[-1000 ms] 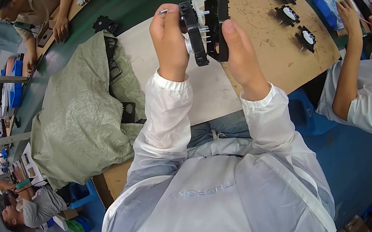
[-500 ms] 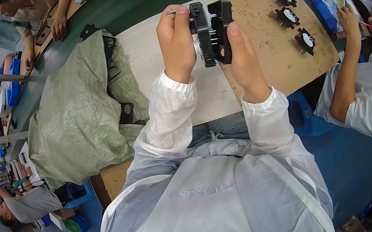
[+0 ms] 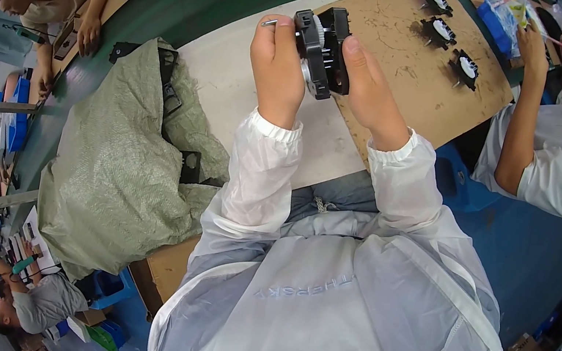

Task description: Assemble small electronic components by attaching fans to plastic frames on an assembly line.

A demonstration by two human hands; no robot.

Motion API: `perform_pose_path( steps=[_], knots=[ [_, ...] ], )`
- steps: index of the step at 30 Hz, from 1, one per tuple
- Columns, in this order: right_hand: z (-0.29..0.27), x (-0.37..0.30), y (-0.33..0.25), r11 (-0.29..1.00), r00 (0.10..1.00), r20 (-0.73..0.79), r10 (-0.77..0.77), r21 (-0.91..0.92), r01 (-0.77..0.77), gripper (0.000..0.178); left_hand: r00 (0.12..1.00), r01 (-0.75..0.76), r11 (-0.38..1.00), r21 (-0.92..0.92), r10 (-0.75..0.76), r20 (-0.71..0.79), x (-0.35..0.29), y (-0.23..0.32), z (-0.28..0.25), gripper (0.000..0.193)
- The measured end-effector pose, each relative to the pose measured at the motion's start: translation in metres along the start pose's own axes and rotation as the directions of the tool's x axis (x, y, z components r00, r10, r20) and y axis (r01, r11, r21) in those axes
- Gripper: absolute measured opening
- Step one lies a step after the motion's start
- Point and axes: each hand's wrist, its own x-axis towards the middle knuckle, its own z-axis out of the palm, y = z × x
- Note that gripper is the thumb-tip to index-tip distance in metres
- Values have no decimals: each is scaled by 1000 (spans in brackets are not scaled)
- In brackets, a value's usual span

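In front of me, over the worktable, I hold two black plastic parts close together, facing each other. My left hand (image 3: 276, 78) is closed on a black gear assembly (image 3: 312, 62) with a white toothed gear and metal pins. A thin metal rod (image 3: 269, 23) sticks out past the left fingers. My right hand (image 3: 372, 94) grips a black plastic housing half (image 3: 340, 25), its thumb along the near edge. A narrow gap shows between the parts, bridged by pins. Most of my fingers are hidden behind the parts.
Three black assemblies with white discs (image 3: 439, 32) lie on the brown board (image 3: 388, 67), beside a pale sheet (image 3: 234, 56). A green woven sack (image 3: 122, 149) with black parts (image 3: 189, 166) is at left. A co-worker's arm (image 3: 527, 105) is at right; another person (image 3: 90, 25) sits far left.
The two parts have come slightly nearer each other, as my left hand has shifted a little to the right. The right hand stays almost in place.
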Motion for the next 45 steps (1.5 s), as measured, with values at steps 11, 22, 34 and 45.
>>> perform_pose_path(
  steps=[11,22,34,45],
  knots=[
    [2,-1,10,997,996,-23,82,17,-82,40,996,68,997,43,-66,-53,0,-15,1,26],
    [6,-1,5,991,994,7,111,73,-111,52,999,24,991,131,-18,-49,-4,-3,-3,24],
    [11,-6,4,972,982,68,177,145,-185,53,998,-13,984,178,25,-62,-11,-8,-9,22],
    [15,-8,3,948,966,33,255,188,-257,52,997,55,977,208,-44,-57,-14,-13,-12,22]
  ],
)
